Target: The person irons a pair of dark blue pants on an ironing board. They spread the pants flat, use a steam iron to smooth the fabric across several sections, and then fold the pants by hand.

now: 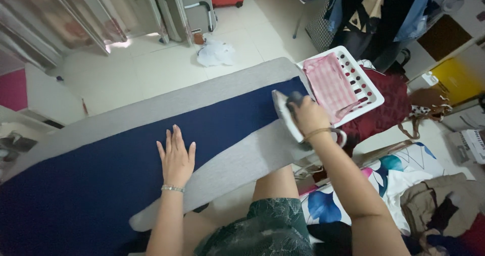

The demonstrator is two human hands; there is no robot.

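Observation:
A dark blue cloth (pixel 101 175) lies spread along a grey ironing board (pixel 237 160). My left hand (pixel 177 155) rests flat on the cloth near its middle, fingers apart, a bracelet on the wrist. My right hand (pixel 309 115) grips the handle of a white and grey iron (pixel 284 112), which sits at the right end of the cloth near the board's tip.
A white laundry basket (pixel 371 92) with a pink checked cloth (pixel 331 84) stands beyond the board's tip, a dark red fabric (pixel 389 104) beside it. Piled clothes and a floral fabric (pixel 384 180) lie at right. A white rag (pixel 215 53) is on the tiled floor.

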